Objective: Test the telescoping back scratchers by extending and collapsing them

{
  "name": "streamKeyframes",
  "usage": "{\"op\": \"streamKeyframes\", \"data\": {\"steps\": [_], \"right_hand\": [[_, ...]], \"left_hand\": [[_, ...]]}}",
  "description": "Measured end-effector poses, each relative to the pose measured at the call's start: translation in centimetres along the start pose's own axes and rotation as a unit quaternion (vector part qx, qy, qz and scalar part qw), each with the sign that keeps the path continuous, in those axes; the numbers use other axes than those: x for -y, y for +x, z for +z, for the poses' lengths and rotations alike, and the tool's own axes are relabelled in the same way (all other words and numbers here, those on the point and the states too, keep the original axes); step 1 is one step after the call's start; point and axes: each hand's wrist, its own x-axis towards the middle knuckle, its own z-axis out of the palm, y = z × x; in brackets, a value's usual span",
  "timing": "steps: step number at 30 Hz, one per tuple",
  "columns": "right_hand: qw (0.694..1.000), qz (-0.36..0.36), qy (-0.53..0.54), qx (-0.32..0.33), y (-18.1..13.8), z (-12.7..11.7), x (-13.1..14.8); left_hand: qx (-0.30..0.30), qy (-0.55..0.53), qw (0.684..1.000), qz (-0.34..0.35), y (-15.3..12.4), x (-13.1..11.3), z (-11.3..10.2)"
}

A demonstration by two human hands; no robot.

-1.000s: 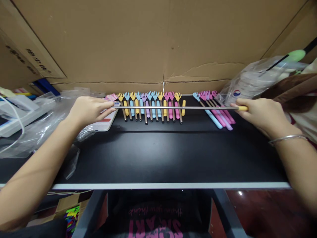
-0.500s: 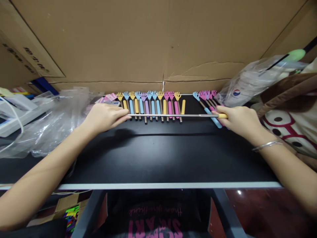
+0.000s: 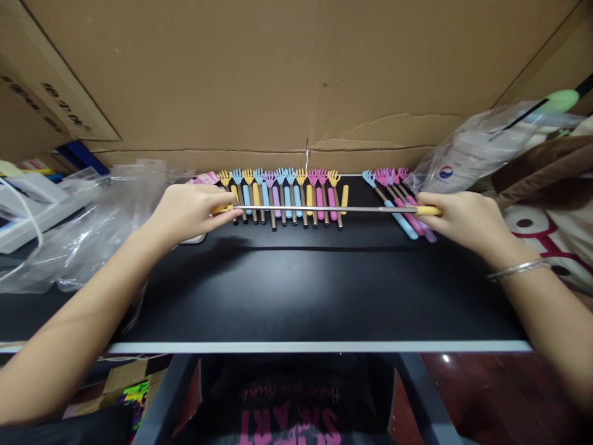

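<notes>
A telescopic back scratcher (image 3: pixel 319 209) with a thin metal rod is stretched level between my hands above the black table. My left hand (image 3: pixel 194 213) is closed round its yellow claw end, mostly hidden by the fingers. My right hand (image 3: pixel 463 219) grips the yellow handle at the other end. Behind the rod lies a row of short back scratchers (image 3: pixel 290 196) with yellow, blue, purple and pink claws, their coloured handle sleeves beside the metal shafts. Near my right hand, several assembled back scratchers (image 3: pixel 402 216), one blue and others pink or purple, lie slanted together.
Clear plastic bags (image 3: pixel 99 228) lie on the left beside a white device (image 3: pixel 28 213). A bagged cup (image 3: pixel 467 154) stands at the right. A cardboard wall (image 3: pixel 296 80) closes the back of the black table (image 3: pixel 296 296). Below left is a box of colourful items (image 3: pixel 134 395).
My right hand has moved right and slightly up, and the rod between my hands has risen a little. The yellow claw end now shows in my left hand.
</notes>
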Motion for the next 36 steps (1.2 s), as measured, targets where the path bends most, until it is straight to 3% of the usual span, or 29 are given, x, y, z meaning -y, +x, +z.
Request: {"op": "streamKeyframes", "data": {"steps": [6, 13, 24, 29, 36], "right_hand": [[1.000, 0.011, -0.019, -0.009, 0.1, 0.3, -0.7], [0.999, 0.014, -0.029, 0.002, 0.2, 0.8, -0.5], [0.997, 0.040, -0.061, 0.016, 0.0, 0.7, 0.1], [0.996, 0.052, -0.069, 0.006, -0.1, 0.5, 0.6], [0.998, 0.023, -0.054, -0.006, -0.7, -0.1, 2.2]], "left_hand": [[-0.009, 0.005, 1.000, -0.002, -0.4, 1.2, 0.3], [-0.034, 0.001, 0.998, -0.060, -0.4, 1.4, 0.6], [-0.026, 0.024, 0.999, -0.031, -0.6, 0.7, 0.8], [-0.053, -0.014, 0.998, -0.029, -0.5, 0.4, 0.7], [-0.101, 0.004, 0.994, 0.030, -0.3, -1.2, 0.6]]}}
